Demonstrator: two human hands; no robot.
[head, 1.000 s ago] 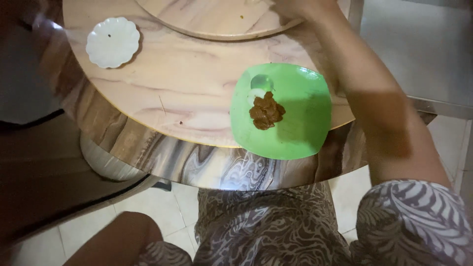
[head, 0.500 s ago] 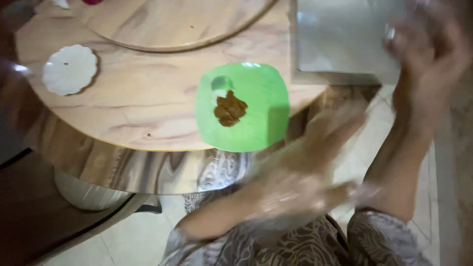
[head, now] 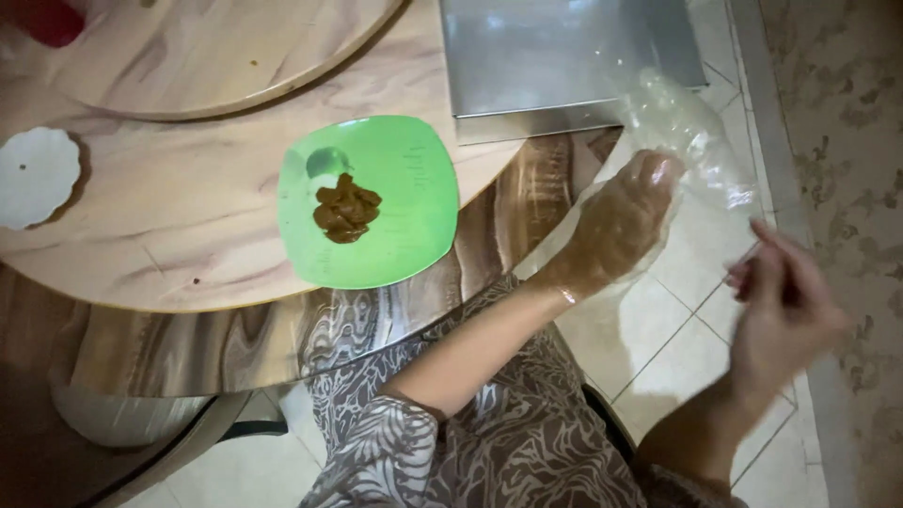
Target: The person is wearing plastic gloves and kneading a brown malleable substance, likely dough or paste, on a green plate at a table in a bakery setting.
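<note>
My left hand (head: 621,221) reaches out past the table edge, pushed into a thin clear plastic glove (head: 701,150) whose loose end bunches up beyond the fingertips. My right hand (head: 785,306) is lower right over the floor, fingers pinched together at what looks like the glove's stretched edge. On the table to the left sits a green square plate (head: 414,169) with a lump of brown paste (head: 346,209) on it. Neither hand touches the plate.
A round wooden table (head: 188,235) carries a raised wooden turntable (head: 207,47), a small white scalloped dish (head: 33,179) and a flat metal tray (head: 564,56) at its right edge. A red object (head: 42,19) shows top left. Tiled floor (head: 677,310) lies below, with my patterned-clothed lap (head: 527,433).
The view has shifted, so the plate sits further left. Both hands have steadied off the table's right edge; the left is now inside the clear plastic, and the right has dropped beside it.
</note>
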